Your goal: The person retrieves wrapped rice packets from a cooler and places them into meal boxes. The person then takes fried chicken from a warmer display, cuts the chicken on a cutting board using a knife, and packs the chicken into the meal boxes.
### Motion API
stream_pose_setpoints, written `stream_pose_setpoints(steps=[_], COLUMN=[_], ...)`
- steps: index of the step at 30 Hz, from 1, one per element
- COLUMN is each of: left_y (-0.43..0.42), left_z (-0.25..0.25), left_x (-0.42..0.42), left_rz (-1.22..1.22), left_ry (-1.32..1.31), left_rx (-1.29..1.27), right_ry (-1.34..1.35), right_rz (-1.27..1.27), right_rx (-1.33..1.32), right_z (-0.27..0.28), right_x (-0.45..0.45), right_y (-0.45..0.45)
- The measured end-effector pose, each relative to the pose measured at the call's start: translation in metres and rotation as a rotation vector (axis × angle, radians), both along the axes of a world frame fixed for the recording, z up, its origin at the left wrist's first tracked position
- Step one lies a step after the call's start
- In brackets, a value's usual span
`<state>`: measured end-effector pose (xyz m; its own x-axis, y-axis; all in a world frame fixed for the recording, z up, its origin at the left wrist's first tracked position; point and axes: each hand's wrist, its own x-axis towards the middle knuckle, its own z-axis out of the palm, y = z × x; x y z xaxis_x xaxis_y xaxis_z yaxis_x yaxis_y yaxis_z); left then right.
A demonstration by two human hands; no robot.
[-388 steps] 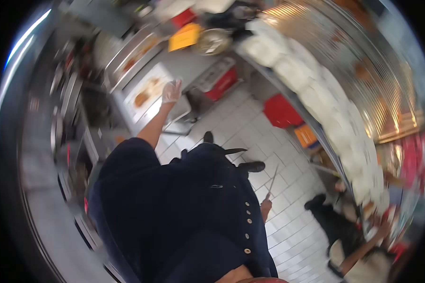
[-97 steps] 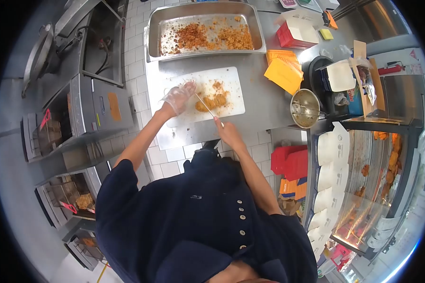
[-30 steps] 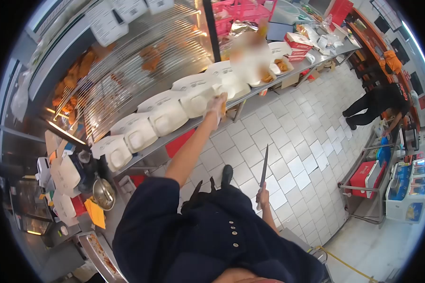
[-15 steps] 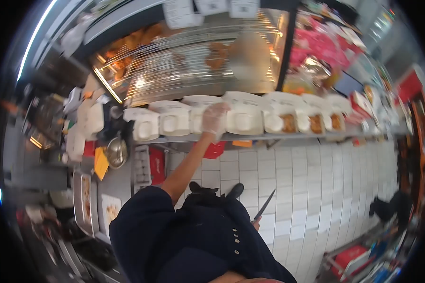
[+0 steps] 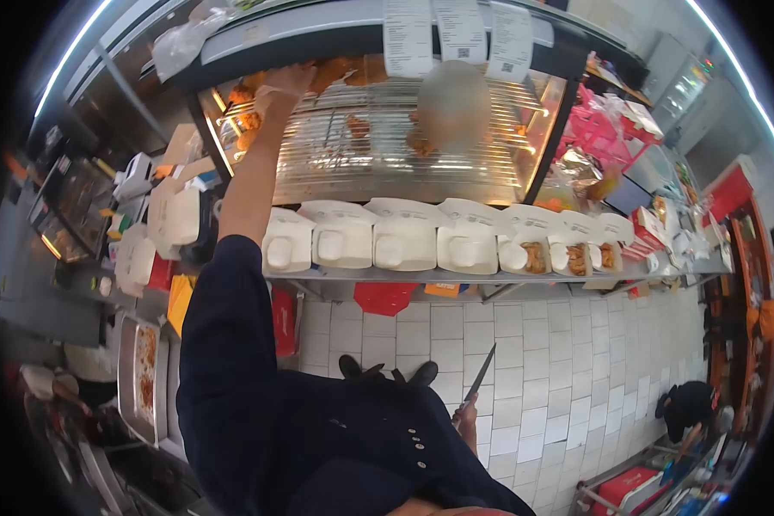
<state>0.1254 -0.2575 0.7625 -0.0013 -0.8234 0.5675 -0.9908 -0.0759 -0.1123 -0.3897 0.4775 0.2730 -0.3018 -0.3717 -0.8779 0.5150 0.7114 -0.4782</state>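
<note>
My left hand [image 5: 285, 84], in a clear glove, reaches into the lit glass warming cabinet [image 5: 318, 176]. It is at the back left, beside pieces of fried chicken [image 5: 340, 72]; its fingers are too unclear to read. Low at my right side, my right hand [image 5: 465, 416] is closed round the handle of a long dark knife [image 5: 483, 372], blade pointing forward. Between me and the cabinet stands a row of open white takeaway boxes [image 5: 407, 219]. Each appears to hold a white mound like rice, and the right-hand ones also hold browned meat pieces [image 5: 535, 257].
Printed receipts [image 5: 462, 39] hang from the cabinet top. A metal tray with food scraps [image 5: 144, 374] lies at the left. Pink plastic bags [image 5: 589, 129] are at the right. Another person in dark clothes [image 5: 690, 406] is at the far right; white floor tiles [image 5: 525, 344] lie below.
My left hand has gone from above the takeaway boxes up and left into the warming cabinet. The knife stays in my right hand. The view has tilted, showing more of the cabinet top.
</note>
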Motion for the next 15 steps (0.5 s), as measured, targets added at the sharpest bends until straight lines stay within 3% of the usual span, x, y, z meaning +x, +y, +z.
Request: stream_pose_setpoints(steps=[2, 6, 13, 15], left_y=[-0.022, -0.033, -0.004, 0.013], left_z=[0.002, 0.014, 0.001, -0.006], left_x=[-0.014, -0.022, -0.026, -0.026], left_rz=[-0.193, -0.219, -0.187, -0.145], left_ry=[0.061, 0.285, 0.672, 0.666], left_rx=[-0.463, -0.407, -0.433, -0.408], right_ry=[0.092, 0.296, 0.247, 0.237], right_rz=[0.024, 0.175, 0.207, 0.221], right_rx=[0.004, 0.102, 0.137, 0.137], right_z=[-0.011, -0.013, 0.006, 0.008], right_x=[0.024, 0.062, 0.076, 0.073], right_y=[0.02, 0.047, 0.051, 0.051])
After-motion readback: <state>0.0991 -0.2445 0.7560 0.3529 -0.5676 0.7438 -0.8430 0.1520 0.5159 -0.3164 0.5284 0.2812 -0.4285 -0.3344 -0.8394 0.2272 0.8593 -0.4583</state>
